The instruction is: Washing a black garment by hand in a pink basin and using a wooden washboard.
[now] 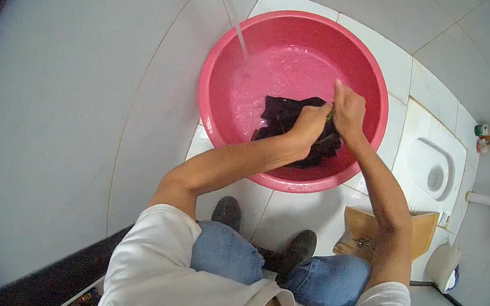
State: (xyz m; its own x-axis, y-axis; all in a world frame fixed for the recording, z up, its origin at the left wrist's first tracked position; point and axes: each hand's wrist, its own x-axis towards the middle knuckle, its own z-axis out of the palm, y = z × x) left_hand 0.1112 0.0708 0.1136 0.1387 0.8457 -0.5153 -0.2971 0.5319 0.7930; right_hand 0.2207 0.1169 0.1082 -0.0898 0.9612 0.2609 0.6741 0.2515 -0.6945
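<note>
A large round pink basin (281, 185) stands on the floor in front of me, with shallow water in it. In its near right part lies a dark, wet-looking cloth (283, 109), bunched up and black. My left hand (310, 124) is closed over the cloth's right side. Right beside it, my right hand (349, 110) is closed too, its thumb pointing up, against a bit of the cloth between both hands. The fingers' undersides are hidden. From the upper left a thin stream of water (237, 30) falls into the basin.
A white squat toilet (429, 160) is set in the floor at the right. Near my right arm sit a tan wooden-looking board (423, 235) and a white bucket (440, 268). Bottles (487, 131) stand by the far right wall. Tiled walls close in at left and back.
</note>
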